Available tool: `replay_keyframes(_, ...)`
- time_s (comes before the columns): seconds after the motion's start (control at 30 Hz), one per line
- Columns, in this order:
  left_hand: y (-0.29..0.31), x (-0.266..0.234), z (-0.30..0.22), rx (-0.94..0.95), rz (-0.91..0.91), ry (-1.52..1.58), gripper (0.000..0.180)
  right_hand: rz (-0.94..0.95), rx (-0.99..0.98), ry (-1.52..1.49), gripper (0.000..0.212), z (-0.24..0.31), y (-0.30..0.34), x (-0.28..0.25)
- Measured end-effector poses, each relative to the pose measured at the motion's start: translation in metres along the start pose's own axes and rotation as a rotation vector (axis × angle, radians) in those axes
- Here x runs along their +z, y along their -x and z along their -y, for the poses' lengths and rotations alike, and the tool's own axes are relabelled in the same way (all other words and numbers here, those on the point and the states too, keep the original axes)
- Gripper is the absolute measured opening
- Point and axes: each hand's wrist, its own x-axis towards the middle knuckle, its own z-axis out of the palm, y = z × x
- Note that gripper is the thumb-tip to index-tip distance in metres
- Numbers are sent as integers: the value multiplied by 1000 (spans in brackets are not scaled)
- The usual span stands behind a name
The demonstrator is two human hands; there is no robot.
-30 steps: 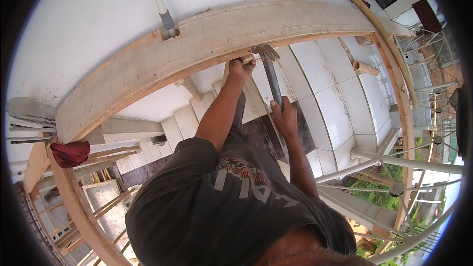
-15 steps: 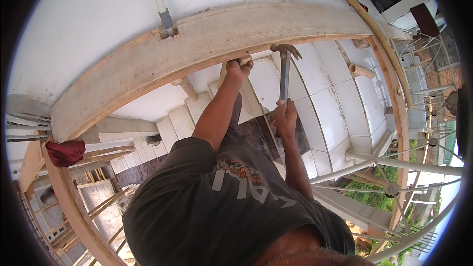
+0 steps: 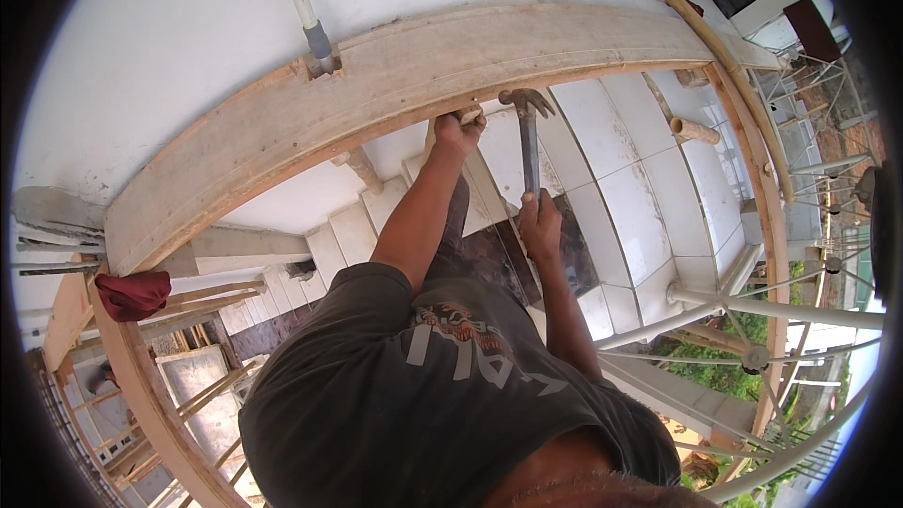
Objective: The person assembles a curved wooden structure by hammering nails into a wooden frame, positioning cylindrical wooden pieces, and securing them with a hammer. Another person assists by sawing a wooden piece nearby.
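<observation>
My right hand (image 3: pixel 541 229) grips a claw hammer (image 3: pixel 530 155) by the lower part of its handle. The hammer stands roughly upright, its head level with the lower edge of a long pale wooden board (image 3: pixel 376 61) and just right of my left hand (image 3: pixel 458 134). The fingers of that left hand are closed around a small pale block (image 3: pixel 468 115), apparently wood, held against the board's lower edge. A tiny dark spot shows on the edge above the block; whether it is a nail head I cannot tell.
A pipe (image 3: pixel 315 28) passes through a notch in the board. A dark red cloth (image 3: pixel 134 295) hangs on the left upright timber (image 3: pixel 155 395). White scaffold tubes (image 3: pixel 781 309) stand at right. Tiled steps (image 3: pixel 602 132) and a bamboo stub (image 3: pixel 694 132) lie beyond.
The hammer and my right hand have shifted a little to the left, so the head is closer to my left hand. My left hand keeps its place at the board's edge.
</observation>
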Motion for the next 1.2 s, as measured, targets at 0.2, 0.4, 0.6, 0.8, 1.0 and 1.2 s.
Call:
replay_keyframes(0.2, -4, -2, 2, 1, -28, 59, 32, -289, -728, -906, 66, 97, -16, -75)
replay_keyframes(0.4, 2, -3, 2, 1, -7, 35, 34, 158, 80, 285, 42, 27, -7, 12)
replay_keyframes(0.6, -6, -8, 1, -14, -3, -8, 36, -67, -359, -367, 53, 56, 4, -29)
replay_keyframes(0.8, -3, -2, 1, -12, -52, 26, 34, -310, -715, -314, 53, 31, -12, 5)
replay_keyframes(1.0, -3, 3, 0, 3, -106, 15, 30, 17, -116, -42, 47, -3, 13, 7)
replay_keyframes(1.2, -8, -7, 0, -3, -43, 34, 32, -271, -720, -653, 56, 22, 2, 0)
